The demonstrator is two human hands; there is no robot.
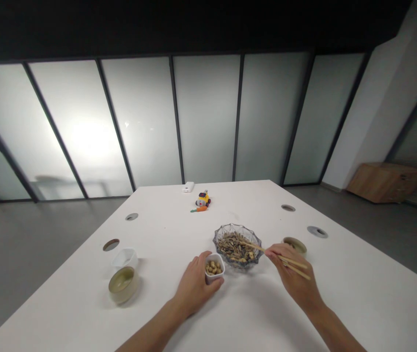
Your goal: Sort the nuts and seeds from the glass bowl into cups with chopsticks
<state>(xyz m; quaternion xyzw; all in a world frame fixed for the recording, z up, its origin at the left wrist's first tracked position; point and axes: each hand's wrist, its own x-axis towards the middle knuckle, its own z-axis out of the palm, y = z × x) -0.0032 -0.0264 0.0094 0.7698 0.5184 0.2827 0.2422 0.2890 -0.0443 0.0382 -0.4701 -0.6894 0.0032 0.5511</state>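
Note:
My left hand (195,285) is wrapped round a small white square bowl (218,277) that holds light-brown nuts (213,267), perhaps peanuts. Just right of it stands a clear glass bowl (220,251) with a scalloped rim, filled with dark striped sunflower seeds (233,244) and some paler pieces at its near right side. Between the fingers of my right hand (295,276) is a pair of wooden chopsticks (292,262). Their tips reach into the glass bowl among the seeds; whether they pinch anything is too small to tell.
An olive bowl (296,242) sits partly behind my right hand. To the left are another olive bowl (122,288) and a white container (124,256). Farther back lie a toy carrot (199,209), a yellow toy vehicle (203,198) and a white device (188,187). The white table (171,215) has several round holes.

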